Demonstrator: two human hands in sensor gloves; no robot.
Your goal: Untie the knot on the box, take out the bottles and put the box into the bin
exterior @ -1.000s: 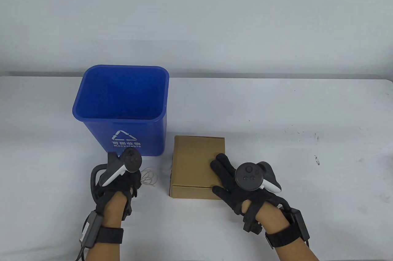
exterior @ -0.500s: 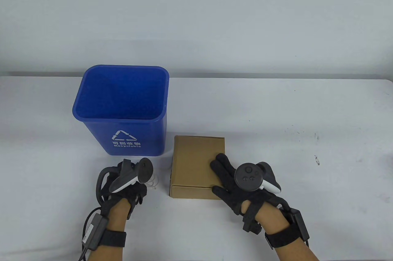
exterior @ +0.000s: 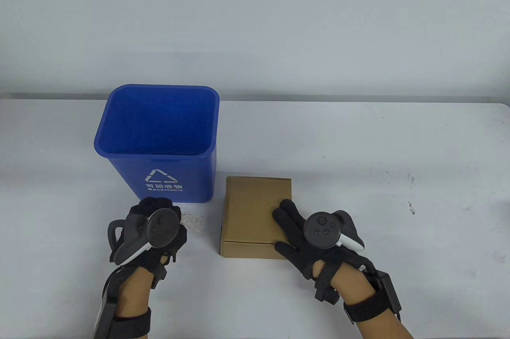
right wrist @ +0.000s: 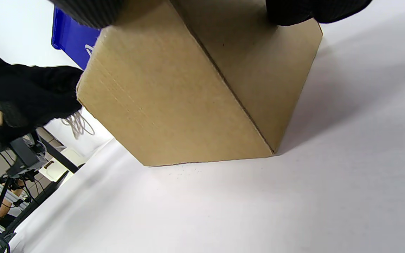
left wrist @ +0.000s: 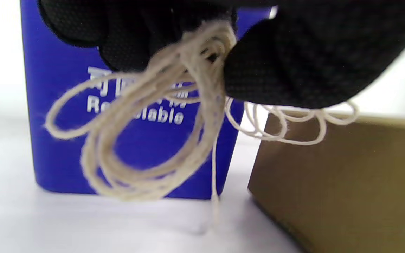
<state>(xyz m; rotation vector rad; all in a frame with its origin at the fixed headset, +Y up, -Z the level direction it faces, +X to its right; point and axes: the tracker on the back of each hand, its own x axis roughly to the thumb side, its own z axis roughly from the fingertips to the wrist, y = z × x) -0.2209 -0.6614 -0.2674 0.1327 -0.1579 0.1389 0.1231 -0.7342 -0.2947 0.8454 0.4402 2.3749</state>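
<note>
A closed brown cardboard box (exterior: pixel 251 211) (right wrist: pixel 188 98) (left wrist: pixel 346 189) lies on the white table, just right of the blue recycling bin (exterior: pixel 159 139) (left wrist: pixel 58 116). My right hand (exterior: pixel 295 227) rests flat on the box's lid near its right front corner, fingers straight. My left hand (exterior: pixel 163 219) is left of the box, in front of the bin, and pinches a bundle of off-white string (left wrist: pixel 160 116) (exterior: pixel 193 222) in loose loops between thumb and fingers. No string is on the box. No bottles show.
The white table (exterior: pixel 378 155) stretches bare to the right and behind the box, with a few dark specks (exterior: pixel 410 207). A plain grey wall stands behind. The bin is open at the top with nothing visible inside.
My left hand has turned over and shifted slightly forward toward the bin, gathering the string loops up off the table. My right hand and the box have not moved.
</note>
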